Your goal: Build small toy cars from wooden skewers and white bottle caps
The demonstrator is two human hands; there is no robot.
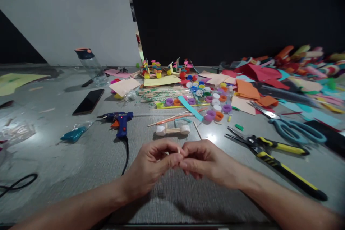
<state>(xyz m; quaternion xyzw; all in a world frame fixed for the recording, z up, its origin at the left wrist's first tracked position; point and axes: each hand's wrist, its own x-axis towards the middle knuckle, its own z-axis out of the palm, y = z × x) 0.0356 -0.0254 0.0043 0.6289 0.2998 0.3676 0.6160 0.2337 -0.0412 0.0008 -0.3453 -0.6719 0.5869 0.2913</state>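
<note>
My left hand (152, 165) and my right hand (206, 160) meet low in the middle of the grey table (81, 158), fingers curled and pinched together on a small pale wooden stick (178, 149) held upright between them. Just beyond the hands lies a little stick frame with white bottle caps at its ends (172, 129). A blue glue gun (120, 120) rests to the left of it, its black cord running back toward me.
Yellow-handled pliers (272, 149) and blue scissors (293, 129) lie to the right. Coloured bottle caps (212, 106), sticks and paper scraps (248, 90) cover the back right. A black phone (88, 101), a clear bottle (91, 65) and a blue packet (74, 134) sit on the left.
</note>
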